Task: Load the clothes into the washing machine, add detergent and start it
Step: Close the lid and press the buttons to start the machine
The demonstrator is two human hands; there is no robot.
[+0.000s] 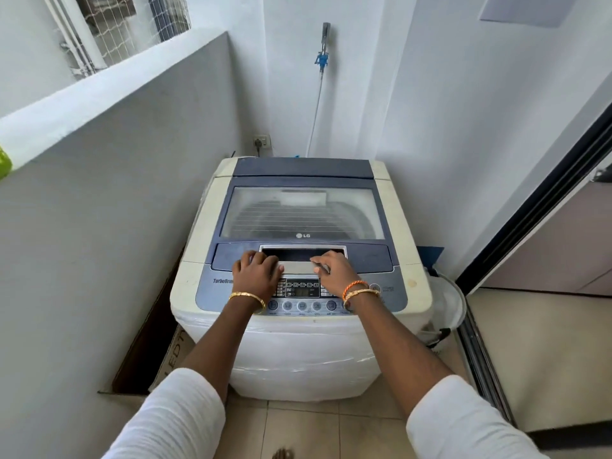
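A white and blue top-loading washing machine stands in a narrow corner with its glass lid down. Through the glass I can make out only the drum's rim. A silver lid handle sits in a recess at the lid's front edge, just above the control panel. My left hand grips the left end of that handle with curled fingers and the thumb at its edge. My right hand grips the right end the same way. No clothes or detergent are in view.
A grey wall closes the left side, with a flat cardboard box wedged between it and the machine. A white round container stands to the machine's right, beside a sliding door track. Behind are a tap with hose and a wall socket.
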